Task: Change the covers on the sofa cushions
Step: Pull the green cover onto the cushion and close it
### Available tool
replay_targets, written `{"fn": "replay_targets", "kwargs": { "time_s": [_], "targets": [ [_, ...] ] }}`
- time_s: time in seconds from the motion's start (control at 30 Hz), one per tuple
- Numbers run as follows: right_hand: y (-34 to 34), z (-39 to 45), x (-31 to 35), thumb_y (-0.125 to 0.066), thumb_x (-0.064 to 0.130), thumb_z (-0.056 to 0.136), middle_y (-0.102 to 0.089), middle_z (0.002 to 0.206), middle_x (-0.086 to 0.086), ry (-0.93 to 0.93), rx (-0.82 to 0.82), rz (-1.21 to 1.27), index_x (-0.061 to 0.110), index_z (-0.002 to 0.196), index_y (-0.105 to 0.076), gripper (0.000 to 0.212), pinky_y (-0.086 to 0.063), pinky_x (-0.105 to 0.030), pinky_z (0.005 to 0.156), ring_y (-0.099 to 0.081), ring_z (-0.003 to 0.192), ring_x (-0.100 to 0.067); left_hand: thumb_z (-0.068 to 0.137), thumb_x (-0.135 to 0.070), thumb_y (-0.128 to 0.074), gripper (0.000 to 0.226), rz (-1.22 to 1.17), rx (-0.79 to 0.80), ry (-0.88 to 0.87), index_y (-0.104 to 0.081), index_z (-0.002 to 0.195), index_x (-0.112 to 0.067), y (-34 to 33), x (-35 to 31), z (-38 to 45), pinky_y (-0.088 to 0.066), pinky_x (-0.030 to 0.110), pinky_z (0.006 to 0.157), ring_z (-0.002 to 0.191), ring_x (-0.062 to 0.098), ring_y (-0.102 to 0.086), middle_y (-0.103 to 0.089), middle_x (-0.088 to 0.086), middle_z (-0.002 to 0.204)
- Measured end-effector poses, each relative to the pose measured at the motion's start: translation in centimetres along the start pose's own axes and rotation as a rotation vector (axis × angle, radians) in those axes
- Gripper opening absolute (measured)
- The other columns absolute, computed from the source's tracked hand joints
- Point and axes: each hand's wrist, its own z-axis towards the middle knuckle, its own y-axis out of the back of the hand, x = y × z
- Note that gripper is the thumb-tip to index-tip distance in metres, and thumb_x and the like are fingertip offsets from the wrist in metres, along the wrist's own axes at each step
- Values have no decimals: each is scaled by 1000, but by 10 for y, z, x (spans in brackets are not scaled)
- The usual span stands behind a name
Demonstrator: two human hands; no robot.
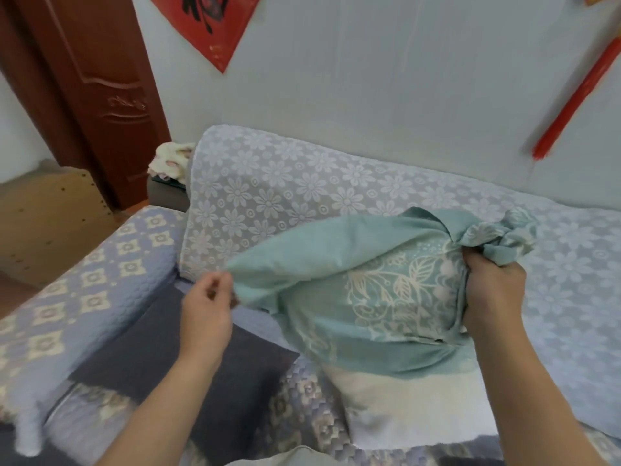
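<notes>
While half-on: both hands (206, 304) (492, 290) pinching cover (353, 297).

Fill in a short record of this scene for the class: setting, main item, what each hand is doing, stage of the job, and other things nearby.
setting: sofa with a floral throw, against a pale wall
main item: cushion, white, partly inside a teal cover
left hand: pinches the cover's left corner
right hand: grips bunched cover fabric at the cushion's top right
stage: cover only partway over the cushion; lower white part bare
nearby: dark cloth on the seat, brown door, red paper on the wall
</notes>
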Motion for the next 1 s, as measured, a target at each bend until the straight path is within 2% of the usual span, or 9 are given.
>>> {"fn": "replay_targets", "kwargs": {
  "time_s": [0.13, 0.2, 0.3, 0.43, 0.5, 0.6, 0.77, 0.87, 1.0],
  "targets": [
    [-9, -14, 9, -70, 16, 91, -72, 86, 2, -4, 39, 60, 20, 86, -71, 7, -56, -30, 70, -70, 83, -17, 101, -17, -59, 16, 53, 237, 324, -71, 98, -29, -7, 60, -26, -55, 40, 88, 108, 32, -67, -72, -3, 96],
    [-10, -19, 14, -69, 16, 92, -73, 85, 2, 13, 40, 66, 19, 86, -71, 7, -57, -27, 67, -71, 80, -14, 99, -24, -63, 18, 120, 410, 261, -73, 100, -39, -21, 61, -40, -54, 38, 96, 111, 16, -67, -73, -14, 105],
    [-11, -26, 17, -69, 14, 92, -73, 82, 6, 18, 18, 96, 21, 83, -70, 11, -55, -24, 60, -72, 74, -7, 98, -36, -64, 40, 240, 560, 2, -48, 134, -43, -36, 49, -50, -42, 28, 107, 130, 2, -45, -44, -21, 140],
    [-10, -34, 18, -70, 13, 92, -73, 81, 6, 2, -9, 159, 21, 84, -70, 11, -55, -23, 60, -72, 73, -7, 85, -50, -74, 75, 748, 520, -685, -37, 147, -28, -51, 52, -47, -36, 39, 116, 142, 21, -31, -25, 1, 156],
    [-9, -37, 19, -70, 14, 92, -75, 85, 3, -14, -8, 174, 21, 87, -72, 9, -57, -28, 67, -74, 80, -12, 80, -53, -75, 78, 860, 497, -774, -40, 142, -22, -59, 57, -49, -42, 47, 111, 137, 33, -39, -31, 12, 152],
    [-11, -40, 23, -71, 15, 92, -77, 95, -3, -37, 28, 186, 16, 100, -73, 8, -60, -37, 78, -75, 90, -20, 83, -39, -70, 49, 801, 319, -893, -55, 122, -13, -70, 50, -40, -50, 53, 98, 123, 39, -50, -46, 18, 138],
    [-14, -45, 27, -73, 20, 90, -78, 101, -6, -90, 74, 249, 10, 114, -72, 26, -59, -49, 88, -75, 93, -26, 84, -23, -58, 27, 652, 84, -1132, -62, 103, -4, -86, 11, -29, -46, 49, 93, 110, 38, -54, -59, 20, 120],
    [-18, -50, 29, -70, 21, 92, -76, 108, -12, -152, 140, 314, 8, 118, -70, 30, -57, -55, 88, -74, 97, -32, 85, -14, -58, 16, 660, 21, -998, -58, 99, -7, -91, 7, -14, -50, 45, 78, 95, 35, -58, -62, 16, 110],
    [-11, -56, 46, -66, 23, 94, -75, 111, -13, -192, 190, 360, 9, 120, -69, 30, -55, -58, 90, -73, 100, -34, 85, -2, -59, 17, 681, -114, -417, -52, 94, -13, -61, 20, 30, -34, 38, 54, 68, 28, -49, -56, 10, 95]
  ]
}}
